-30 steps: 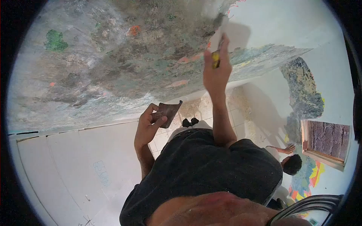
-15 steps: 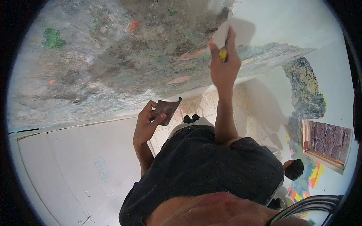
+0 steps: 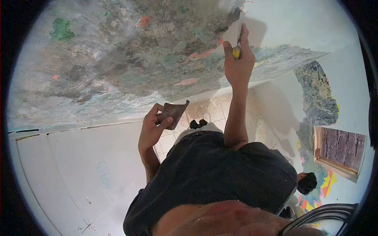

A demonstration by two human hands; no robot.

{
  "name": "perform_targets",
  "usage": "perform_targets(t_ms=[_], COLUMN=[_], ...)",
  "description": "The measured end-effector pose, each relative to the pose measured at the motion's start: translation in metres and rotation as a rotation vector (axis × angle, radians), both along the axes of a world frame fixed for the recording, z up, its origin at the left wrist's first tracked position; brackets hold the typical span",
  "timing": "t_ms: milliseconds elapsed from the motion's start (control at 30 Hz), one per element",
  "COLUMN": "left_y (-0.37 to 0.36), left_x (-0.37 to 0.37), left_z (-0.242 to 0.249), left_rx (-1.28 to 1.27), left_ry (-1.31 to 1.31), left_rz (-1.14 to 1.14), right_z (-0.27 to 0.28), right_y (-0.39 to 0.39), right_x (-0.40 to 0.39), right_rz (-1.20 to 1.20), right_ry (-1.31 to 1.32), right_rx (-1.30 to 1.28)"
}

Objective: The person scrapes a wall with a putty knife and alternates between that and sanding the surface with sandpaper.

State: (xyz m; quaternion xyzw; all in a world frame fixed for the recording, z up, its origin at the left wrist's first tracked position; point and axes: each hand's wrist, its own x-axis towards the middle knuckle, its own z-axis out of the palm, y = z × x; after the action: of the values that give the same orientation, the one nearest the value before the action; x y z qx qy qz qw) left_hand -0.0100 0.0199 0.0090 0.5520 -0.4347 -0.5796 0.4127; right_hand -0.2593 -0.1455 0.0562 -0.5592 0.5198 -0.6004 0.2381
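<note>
My right hand (image 3: 240, 65) is raised against the wall, its fingers closed round the yellow and dark handle of a scraper (image 3: 236, 52). The thin blade points up along the wall (image 3: 130, 59), near the border between the mottled grey surface and the smooth white area. Lower and to the left, my left hand (image 3: 151, 128) grips a dark brown sheet (image 3: 175, 114) between thumb and fingers; the sheet's upper right corner curls. This sheet is held away from the scraper.
A wood-framed opening (image 3: 341, 147) sits in the right wall beside patchy paint. Another person's dark-haired head (image 3: 307, 183) shows at the lower right, near dark cables (image 3: 327, 214). A white door-like panel (image 3: 78, 169) with pen marks stands at the left. Tiled floor (image 3: 212, 110) shows below.
My right hand and the scraper have shifted slightly right and upward in view, and the blade now looks narrower. My left hand still holds the brown sheet in nearly the same place.
</note>
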Motion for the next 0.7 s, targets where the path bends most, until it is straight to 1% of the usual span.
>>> perform_targets(t_ms=[100, 200, 300, 333, 367, 433, 467, 567, 600, 667, 700], left_y=[0.002, 0.003, 0.004, 0.004, 0.008, -0.001, 0.000, 0.005, 0.008, 0.010, 0.012], left_x=[-0.002, -0.008, -0.008, -0.008, -0.008, -0.008, -0.008, -0.011, -0.011, -0.012, -0.011], left_z=[0.003, 0.004, 0.002, 0.001, 0.002, 0.005, 0.007, 0.007, 0.009, 0.010, 0.009], left_rx=[-0.031, -0.027, -0.012, -0.013, -0.004, -0.026, -0.018, -0.017, -0.010, -0.012, -0.015], left_ry=[-0.050, 0.005, -0.045, -0.036, -0.024, -0.031, -0.043, -0.030, -0.031, -0.026, -0.018], left_rz=[-0.024, 0.011, -0.013, -0.024, -0.036, -0.042, -0.040, -0.044, -0.042, -0.032, -0.024], right_z=[-0.010, -0.010, -0.009, -0.022, -0.026, -0.013, -0.004, -0.019, -0.023, -0.026, -0.030], right_y=[0.000, -0.002, -0.001, -0.006, -0.002, -0.008, -0.006, -0.014, -0.015, -0.001, 0.002], right_x=[0.007, -0.002, 0.004, 0.009, 0.005, 0.003, -0.005, 0.003, 0.001, -0.013, -0.018], right_rz=[-0.049, -0.011, -0.053, -0.143, -0.135, -0.111, -0.044, -0.122, -0.107, 0.192, 0.353], right_ry=[0.055, -0.010, 0.049, 0.173, 0.174, 0.165, 0.096, 0.112, 0.110, -0.234, -0.422], right_rx=[-0.119, -0.064, -0.043, -0.239, -0.226, -0.251, -0.112, -0.244, -0.222, 0.035, 0.076])
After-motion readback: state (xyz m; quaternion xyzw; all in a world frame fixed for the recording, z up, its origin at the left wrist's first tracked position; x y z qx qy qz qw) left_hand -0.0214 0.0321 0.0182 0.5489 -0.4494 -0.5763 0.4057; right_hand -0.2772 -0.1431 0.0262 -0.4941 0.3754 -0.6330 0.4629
